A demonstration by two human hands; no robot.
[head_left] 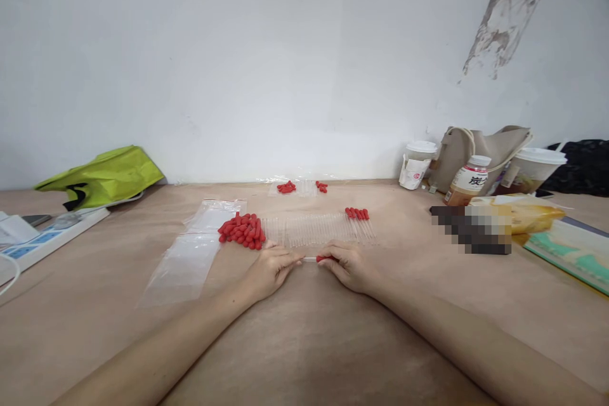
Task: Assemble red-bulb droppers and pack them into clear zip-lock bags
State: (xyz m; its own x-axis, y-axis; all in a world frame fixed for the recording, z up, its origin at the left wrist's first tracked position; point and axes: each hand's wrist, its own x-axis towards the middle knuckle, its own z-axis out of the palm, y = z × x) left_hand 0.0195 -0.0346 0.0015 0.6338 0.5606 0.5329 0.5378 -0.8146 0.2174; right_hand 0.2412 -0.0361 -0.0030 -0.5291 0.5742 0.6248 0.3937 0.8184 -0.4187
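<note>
Between my hands lies a thin clear dropper tube, held level just above the table. My left hand is closed on the tube, its fingertips pinching it. A red rubber bulb sits at the tube's right end, and my right hand grips it, covering most of it. How far the tube goes into the bulb is hidden. Behind my hands is a row of clear tubes. Several tubes at its right end carry red bulbs. A pile of loose red bulbs lies left of the row.
Clear plastic bags lie flat on the left; smaller bags with red pieces rest by the wall. A power strip and green bag stand far left. Cups, a bottle, a beige bag and packets crowd the right.
</note>
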